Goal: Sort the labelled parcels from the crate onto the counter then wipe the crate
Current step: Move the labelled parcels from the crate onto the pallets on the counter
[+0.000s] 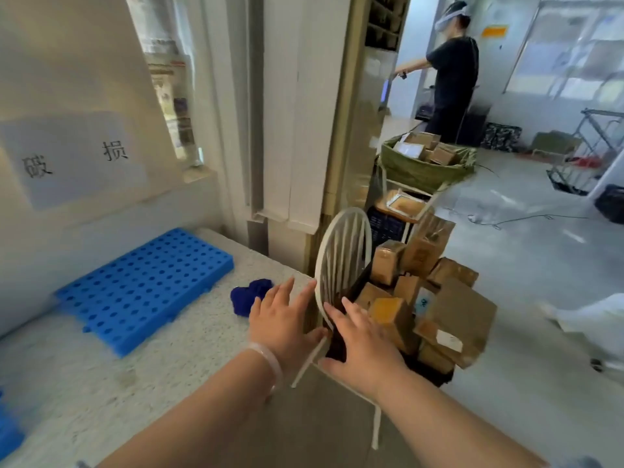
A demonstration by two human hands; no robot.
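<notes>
One blue cloth [251, 297] is lying on the counter [152, 359], likely waiting for the wipe. The left hand [280, 322] and right hand [364, 346] are reaching, fingers spread and empty, either side of the chair back [341, 251] toward the parcels [391, 315] heaped in the crate [432, 374] beside the counter.

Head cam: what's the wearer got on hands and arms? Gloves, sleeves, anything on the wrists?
No gloves: the left hand and right hand are bare, and no sleeves cover the forearms in view. The only thing worn is a pale, translucent bangle round the left wrist. No watch, rings or markings show.
</notes>
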